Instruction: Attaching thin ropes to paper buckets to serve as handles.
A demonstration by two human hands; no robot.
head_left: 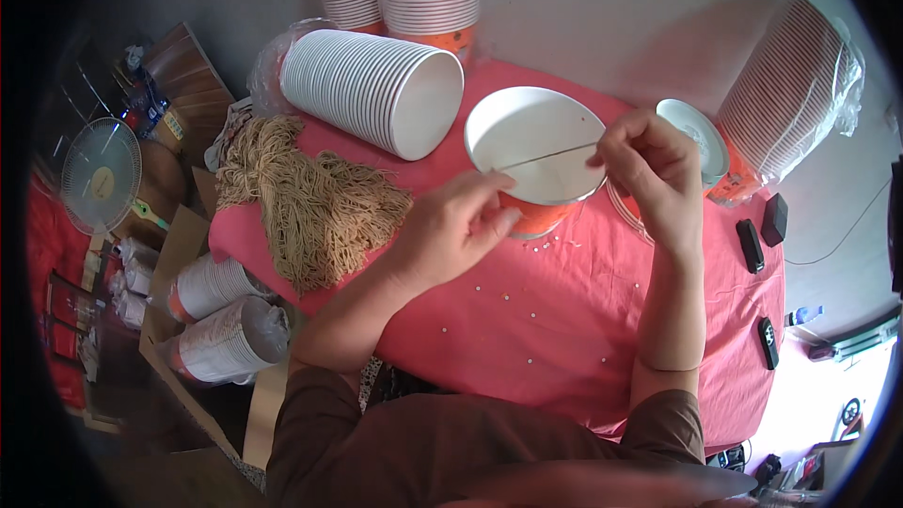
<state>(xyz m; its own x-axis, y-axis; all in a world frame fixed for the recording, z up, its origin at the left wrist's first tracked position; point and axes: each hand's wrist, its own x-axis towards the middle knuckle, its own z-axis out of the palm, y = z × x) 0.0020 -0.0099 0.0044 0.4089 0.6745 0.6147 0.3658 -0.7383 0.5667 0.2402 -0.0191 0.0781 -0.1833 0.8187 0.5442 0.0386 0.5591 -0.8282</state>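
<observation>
A thin, dark, straight strand [550, 156] stretches between my two hands, above the mouth of a paper bucket [538, 218] that is white inside and orange outside. My left hand [459, 226] pinches the strand's left end at the near left of the rim. At the other end, the fingertips of my right hand [649, 169] are closed on it, higher and over the right side of the rim. Whether it is a thread, wire or needle I cannot tell. Small white bead-like bits [533, 315] lie scattered on the red tablecloth [489, 348] near the bucket.
Left of the bucket lie a tangled beige string bundle [315, 198] and a sideways stack of white buckets [367, 89]. Wrapped bucket stacks [790, 85] stand at the back and right. A pale round dish [691, 136] and black devices [750, 245] sit rightward; a carton [188, 395] stands lower left.
</observation>
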